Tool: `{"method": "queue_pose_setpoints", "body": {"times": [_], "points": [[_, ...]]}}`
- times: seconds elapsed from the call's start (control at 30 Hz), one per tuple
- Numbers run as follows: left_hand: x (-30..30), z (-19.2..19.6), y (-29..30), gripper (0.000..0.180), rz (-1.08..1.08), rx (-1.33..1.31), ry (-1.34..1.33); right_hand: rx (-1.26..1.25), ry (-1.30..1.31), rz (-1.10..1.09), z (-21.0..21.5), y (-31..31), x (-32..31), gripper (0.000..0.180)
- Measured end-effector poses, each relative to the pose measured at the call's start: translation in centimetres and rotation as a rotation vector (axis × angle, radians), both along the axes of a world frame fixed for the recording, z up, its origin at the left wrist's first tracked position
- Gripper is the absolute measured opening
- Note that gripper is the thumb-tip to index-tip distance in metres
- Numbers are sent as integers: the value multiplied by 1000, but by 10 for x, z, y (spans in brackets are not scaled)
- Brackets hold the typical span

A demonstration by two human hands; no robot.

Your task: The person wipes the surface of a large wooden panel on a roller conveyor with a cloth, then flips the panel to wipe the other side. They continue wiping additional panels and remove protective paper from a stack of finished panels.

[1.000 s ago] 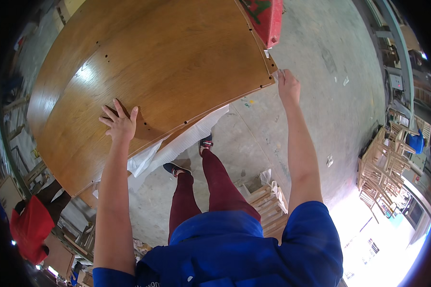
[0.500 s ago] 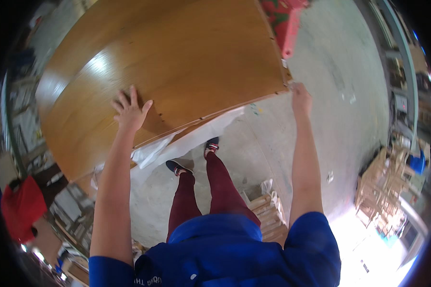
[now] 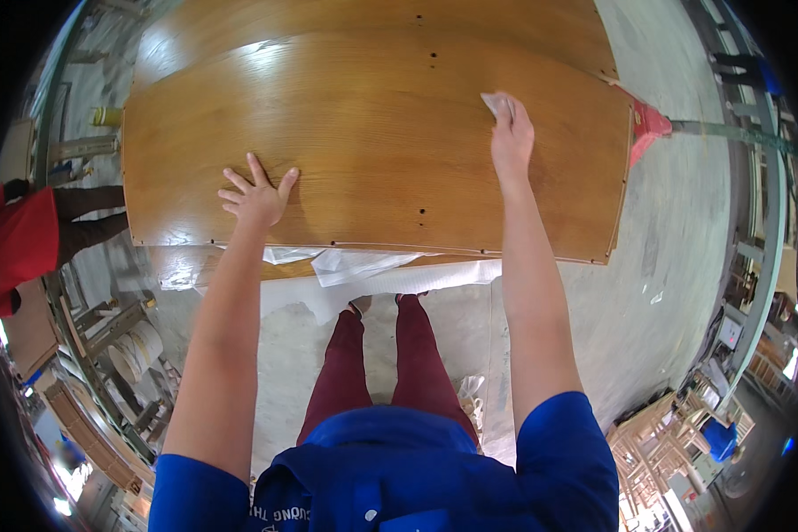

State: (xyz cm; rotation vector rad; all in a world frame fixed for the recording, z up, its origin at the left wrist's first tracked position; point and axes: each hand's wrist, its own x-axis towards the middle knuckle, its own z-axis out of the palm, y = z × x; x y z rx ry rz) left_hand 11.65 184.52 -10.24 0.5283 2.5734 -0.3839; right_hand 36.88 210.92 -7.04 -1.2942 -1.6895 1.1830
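A large, glossy brown wooden panel point(image 3: 355, 142) lies in front of me, with small dark holes in its face and along its near edge. My left hand point(image 3: 259, 197) rests flat on the panel, left of the middle, with its fingers spread. Farther right, my right hand point(image 3: 512, 142) is closed on a small whitish folded piece point(image 3: 492, 105); whether it is paper or cloth I cannot tell. That hand is over the panel's surface. White foam sheet point(image 3: 355, 266) sticks out below the near edge, above another brown board point(image 3: 293, 269).
A red metal part point(image 3: 649, 126) with a long dark bar stands at the panel's right. At the left is a person in red point(image 3: 27, 239) beside racks with stacked parts. Wooden frames point(image 3: 661, 452) are piled at the lower right. Grey concrete floor point(image 3: 674, 239) surrounds the panel.
My right hand has moved from the panel's right corner onto its face, with the whitish piece in it. My left hand stays spread on the panel. My view has turned and shifted.
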Motion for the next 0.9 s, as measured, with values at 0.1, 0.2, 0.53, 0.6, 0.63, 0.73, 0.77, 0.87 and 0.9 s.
{"method": "queue_pose_setpoints", "body": {"times": [0.1,0.2,0.53,0.6,0.63,0.73,0.77,0.87,0.9], "points": [[2,3,3,100,-32,-2,-17,131,-46,1,0,11,-56,19],[0,2,-2,100,-90,2,21,271,-169,12,-8,21,-90,17],[-2,8,-5,98,-116,24,-9,299,-397,-30,-20,30,-110,18],[-3,9,-6,98,-117,28,-5,311,-402,-26,-19,29,-111,18],[-3,8,-6,98,-122,31,-4,336,-412,-22,-20,30,-111,18],[-2,7,-6,97,-134,43,15,349,-415,-40,-22,30,-108,18],[-2,7,-6,97,-137,41,20,342,-411,-50,-23,29,-107,18],[-1,4,-7,97,-148,40,36,373,-365,-42,-25,25,-101,17],[-2,3,-7,98,-152,42,44,381,-366,-35,-26,24,-98,17]]}}
